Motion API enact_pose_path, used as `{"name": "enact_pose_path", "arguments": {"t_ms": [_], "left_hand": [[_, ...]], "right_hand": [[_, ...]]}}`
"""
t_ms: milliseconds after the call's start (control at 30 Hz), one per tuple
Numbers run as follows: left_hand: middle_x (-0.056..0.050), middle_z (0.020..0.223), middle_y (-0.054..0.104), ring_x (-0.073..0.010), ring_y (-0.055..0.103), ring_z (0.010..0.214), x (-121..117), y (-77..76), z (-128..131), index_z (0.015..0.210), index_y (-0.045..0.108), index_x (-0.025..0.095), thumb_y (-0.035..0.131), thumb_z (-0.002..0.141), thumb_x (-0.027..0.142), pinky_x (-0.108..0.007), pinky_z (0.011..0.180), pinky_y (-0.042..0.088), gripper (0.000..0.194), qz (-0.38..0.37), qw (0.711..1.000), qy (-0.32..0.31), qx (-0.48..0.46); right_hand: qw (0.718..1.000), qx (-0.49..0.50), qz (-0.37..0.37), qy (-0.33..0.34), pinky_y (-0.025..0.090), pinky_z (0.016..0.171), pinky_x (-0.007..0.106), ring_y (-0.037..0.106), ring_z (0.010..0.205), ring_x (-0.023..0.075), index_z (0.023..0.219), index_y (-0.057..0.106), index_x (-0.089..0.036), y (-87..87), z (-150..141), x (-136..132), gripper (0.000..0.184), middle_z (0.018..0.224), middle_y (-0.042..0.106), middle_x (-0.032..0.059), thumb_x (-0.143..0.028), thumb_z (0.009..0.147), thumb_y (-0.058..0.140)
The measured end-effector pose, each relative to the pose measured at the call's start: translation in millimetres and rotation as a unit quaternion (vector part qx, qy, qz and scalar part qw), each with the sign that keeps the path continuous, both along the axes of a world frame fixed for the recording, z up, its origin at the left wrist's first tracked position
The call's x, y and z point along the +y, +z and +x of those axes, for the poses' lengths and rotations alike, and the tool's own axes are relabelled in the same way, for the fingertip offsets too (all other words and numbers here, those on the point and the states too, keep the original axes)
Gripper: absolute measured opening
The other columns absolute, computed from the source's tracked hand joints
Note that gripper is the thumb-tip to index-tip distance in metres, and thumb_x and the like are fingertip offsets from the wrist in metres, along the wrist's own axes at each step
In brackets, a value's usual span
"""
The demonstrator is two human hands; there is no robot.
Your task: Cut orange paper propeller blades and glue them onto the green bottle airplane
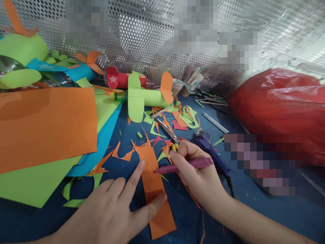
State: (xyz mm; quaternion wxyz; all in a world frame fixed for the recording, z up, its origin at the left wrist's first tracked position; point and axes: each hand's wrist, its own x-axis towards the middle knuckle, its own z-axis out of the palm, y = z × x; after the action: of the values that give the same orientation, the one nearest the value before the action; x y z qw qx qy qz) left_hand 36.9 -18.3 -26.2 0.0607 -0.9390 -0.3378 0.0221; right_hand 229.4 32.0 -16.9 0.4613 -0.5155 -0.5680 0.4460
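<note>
An orange paper strip (pixel 156 217) lies lengthwise on the blue table in front of me. My left hand (pixel 114 203) presses on it, index finger and thumb spread apart, the other fingers curled. In my right hand (pixel 200 176) is a purple marker (pixel 175 167), its tip at the strip's right edge. Just beyond the right hand lie scissors (pixel 169 131), their handles partly hidden by the fingers. A blue glue gun (pixel 212 149) rests to the right of that hand, its cord running toward me.
Orange, green and blue paper sheets (pixel 48 127) are stacked at left. A green paper-wrapped bottle plane (pixel 149 97) and a red one (pixel 124 80) stand behind the scraps (pixel 182 117). A red plastic bag (pixel 274 108) bulges at right. Cups of pens (pixel 189 86) stand by the perforated metal wall.
</note>
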Motion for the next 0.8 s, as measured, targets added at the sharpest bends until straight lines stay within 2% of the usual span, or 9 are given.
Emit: {"name": "enact_pose_path", "arguments": {"t_ms": [67, 167, 433, 800], "left_hand": [[-0.024, 0.141, 0.045, -0.0285, 0.067, 0.076, -1, -3.4, -3, 0.146, 0.023, 0.040, 0.063, 0.078, 0.041, -0.039, 0.059, 0.051, 0.079, -0.003, 0.999, 0.006, -0.033], [-0.023, 0.142, 0.043, -0.0290, 0.067, 0.077, -1, -6.9, -6, 0.147, 0.020, 0.039, 0.058, 0.082, 0.043, -0.039, 0.060, 0.051, 0.075, 0.001, 0.999, 0.002, -0.054], [-0.019, 0.141, 0.046, -0.0284, 0.066, 0.080, -2, -11.3, -8, 0.145, 0.026, 0.039, 0.054, 0.085, 0.046, -0.039, 0.064, 0.050, 0.066, 0.020, 0.995, 0.007, -0.102], [-0.025, 0.139, 0.047, -0.0294, 0.067, 0.075, -1, -4.8, -4, 0.144, 0.029, 0.038, 0.059, 0.081, 0.041, -0.039, 0.058, 0.050, 0.070, 0.007, 0.999, 0.001, -0.047]], "right_hand": [[1.000, 0.003, 0.000, 0.002, 0.015, 0.031, 0.018, 0.022, 0.036, 0.0052, 0.057, 0.034, -0.023, 0.9, 0, 0, 0.034, 0.044, 0.030, -0.0111, -0.025, 0.083, 0.056], [0.999, -0.031, 0.013, -0.007, 0.019, 0.032, 0.019, 0.026, 0.035, 0.0055, 0.057, 0.035, -0.023, 1.5, 1, 0, 0.033, 0.043, 0.033, -0.0104, -0.024, 0.084, 0.055], [0.998, -0.062, 0.022, -0.019, 0.022, 0.035, 0.021, 0.028, 0.036, 0.0065, 0.057, 0.035, -0.023, 0.7, 3, 0, 0.033, 0.042, 0.035, -0.0099, -0.023, 0.085, 0.054], [1.000, 0.011, -0.004, 0.009, 0.019, 0.035, 0.019, 0.023, 0.041, 0.0063, 0.057, 0.036, -0.022, 3.6, -4, 1, 0.033, 0.048, 0.030, -0.0101, -0.025, 0.082, 0.057]]}}
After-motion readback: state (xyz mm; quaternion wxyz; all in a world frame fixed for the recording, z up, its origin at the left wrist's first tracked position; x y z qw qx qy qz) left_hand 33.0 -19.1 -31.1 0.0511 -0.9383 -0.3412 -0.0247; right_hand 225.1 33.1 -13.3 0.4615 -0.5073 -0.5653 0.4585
